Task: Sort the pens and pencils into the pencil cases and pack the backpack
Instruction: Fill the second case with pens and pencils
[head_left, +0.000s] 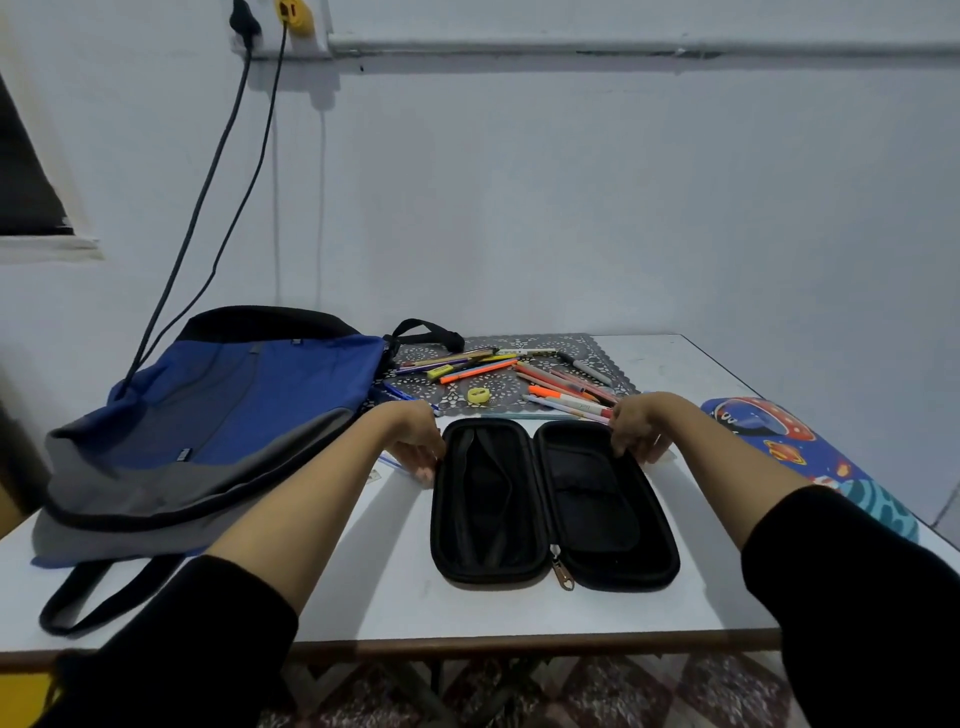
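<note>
A black pencil case (553, 504) lies unzipped and spread flat in two halves on the white table (395, 597), both halves bare inside. My left hand (415, 441) grips the outer rim of its left half, and my right hand (636, 428) grips the outer rim of its right half. Behind the case, several pens and pencils (514, 379) lie scattered on a patterned mat (602, 348). A blue and grey backpack (218, 421) lies flat at the left. A second pencil case (805, 457), blue with a space print, lies closed at the right.
A yellow sharpener (478, 396) sits on the mat among the pens. Two cables (218, 208) hang from wall sockets down behind the backpack. The backpack's strap (98, 597) trails toward the table's front edge. The wall stands directly behind the table.
</note>
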